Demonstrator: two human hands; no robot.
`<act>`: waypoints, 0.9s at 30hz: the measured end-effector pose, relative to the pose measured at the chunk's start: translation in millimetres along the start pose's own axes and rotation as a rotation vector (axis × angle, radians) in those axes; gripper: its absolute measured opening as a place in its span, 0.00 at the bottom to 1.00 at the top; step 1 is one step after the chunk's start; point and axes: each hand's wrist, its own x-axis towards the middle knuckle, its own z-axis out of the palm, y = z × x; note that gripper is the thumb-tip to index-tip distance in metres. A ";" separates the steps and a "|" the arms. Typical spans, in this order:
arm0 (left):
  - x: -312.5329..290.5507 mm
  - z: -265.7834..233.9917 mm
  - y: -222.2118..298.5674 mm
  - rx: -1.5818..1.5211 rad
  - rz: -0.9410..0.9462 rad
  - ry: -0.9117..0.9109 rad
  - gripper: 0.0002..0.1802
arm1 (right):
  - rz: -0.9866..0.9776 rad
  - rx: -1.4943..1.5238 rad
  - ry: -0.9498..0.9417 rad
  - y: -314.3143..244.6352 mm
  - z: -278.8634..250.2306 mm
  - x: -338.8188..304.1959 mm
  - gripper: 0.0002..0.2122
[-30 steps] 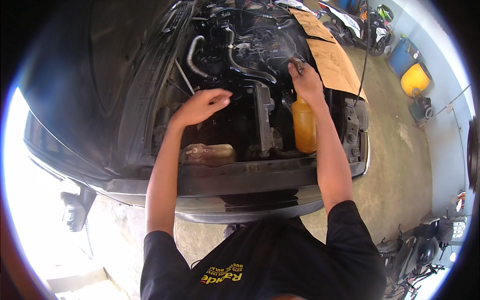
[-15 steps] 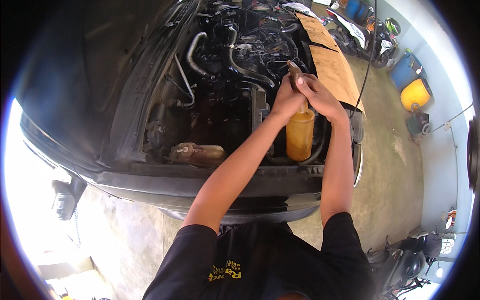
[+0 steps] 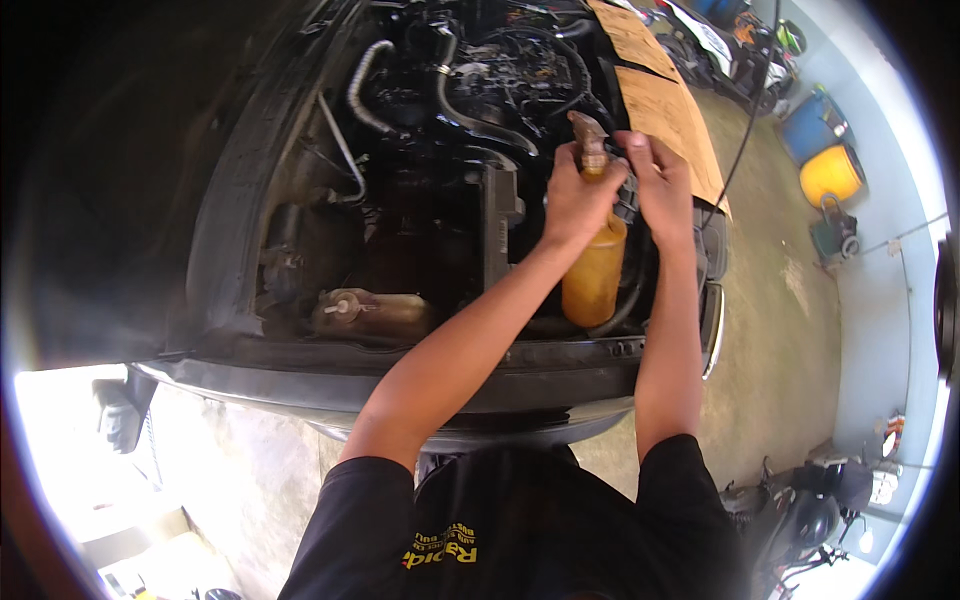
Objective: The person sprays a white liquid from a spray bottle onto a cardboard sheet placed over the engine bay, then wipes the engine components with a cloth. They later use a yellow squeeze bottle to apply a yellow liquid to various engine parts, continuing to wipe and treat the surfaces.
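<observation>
My left hand (image 3: 582, 203) is wrapped round the neck of a yellow-orange spray bottle (image 3: 594, 275), below its brown, worn spray head (image 3: 590, 138). The bottle stands upright over the front corner of a car's open engine bay (image 3: 420, 215). Just right of the spray head is my right hand (image 3: 662, 190), apart from the bottle, its fingers loosely bent with nothing visible in them. The bottle's trigger is hidden by my left hand.
Brown cardboard sheets (image 3: 665, 120) lie along the car's right side. A silver corrugated hose (image 3: 360, 90) and a dirty plastic reservoir (image 3: 375, 312) sit in the bay. Blue (image 3: 812, 128) and yellow drums (image 3: 830, 175) stand by the right wall; a motorcycle (image 3: 810, 515) is at lower right.
My right hand has come off the spray head and moved to the right. My left hand stays on the bottle's neck. The view has shifted slightly.
</observation>
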 end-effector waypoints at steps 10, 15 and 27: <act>-5.5 -19.4 2.7 -0.428 -0.199 -0.262 0.28 | 0.083 0.217 -0.216 -12.6 12.5 -8.6 0.17; -2.1 -14.4 -12.2 -0.319 0.019 -0.128 0.32 | -0.024 0.211 -0.226 -11.9 9.4 -10.1 0.15; -0.3 -20.8 -11.9 -0.400 0.018 -0.231 0.40 | -0.180 -0.011 -0.321 -9.7 1.9 2.0 0.14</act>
